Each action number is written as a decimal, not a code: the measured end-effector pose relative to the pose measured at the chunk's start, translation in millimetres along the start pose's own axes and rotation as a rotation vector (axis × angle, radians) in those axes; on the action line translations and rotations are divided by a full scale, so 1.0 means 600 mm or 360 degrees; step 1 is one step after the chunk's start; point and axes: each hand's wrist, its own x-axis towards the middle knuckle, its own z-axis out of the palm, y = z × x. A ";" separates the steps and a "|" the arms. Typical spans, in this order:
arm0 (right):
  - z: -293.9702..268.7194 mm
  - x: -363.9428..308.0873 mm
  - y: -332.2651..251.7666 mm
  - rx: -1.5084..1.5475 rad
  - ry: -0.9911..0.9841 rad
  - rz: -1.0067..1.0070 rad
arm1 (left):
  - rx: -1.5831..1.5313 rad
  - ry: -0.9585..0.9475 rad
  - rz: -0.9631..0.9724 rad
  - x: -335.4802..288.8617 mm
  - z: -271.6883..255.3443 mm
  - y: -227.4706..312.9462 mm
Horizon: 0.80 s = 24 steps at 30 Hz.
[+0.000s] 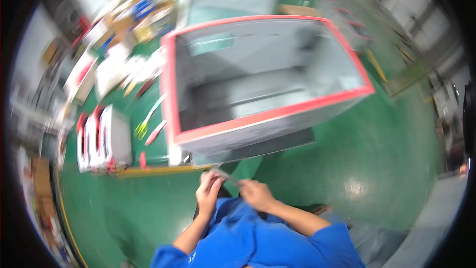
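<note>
The picture was blurred by motion. A large grey cabinet (258,82) with a red rim lay open-side up on the green floor (357,168), and everything else is placed from it. Just in front of the cabinet's near edge, the left hand (209,188) and the right hand (255,193) met close together. Between them was a small thin grey piece (228,175); the fingers of both hands were closed on its ends, though the blur made the exact grip hard to see. Both forearms came out of blue sleeves (258,240).

To the left of the cabinet lay yellow-handled pliers (142,128) and a red-handled tool (155,132) on the floor. Farther left stood a grey box with red and white parts (104,139). Behind the cabinet, on its left side, many mixed parts (134,25) were spread about. To the right of the cabinet the floor was shiny.
</note>
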 end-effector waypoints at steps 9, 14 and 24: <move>0.024 -0.046 0.084 -0.0155 0.0007 0.0427 | 0.0334 0.0664 0.0147 0.096 -0.222 -0.044; 0.054 -0.007 0.059 -0.0249 -0.0081 0.0515 | 0.1310 0.0938 0.0621 0.245 -0.319 -0.031; 0.109 0.010 0.031 -0.0288 -0.0136 0.0723 | 0.2375 0.0145 0.0832 0.401 -0.385 -0.052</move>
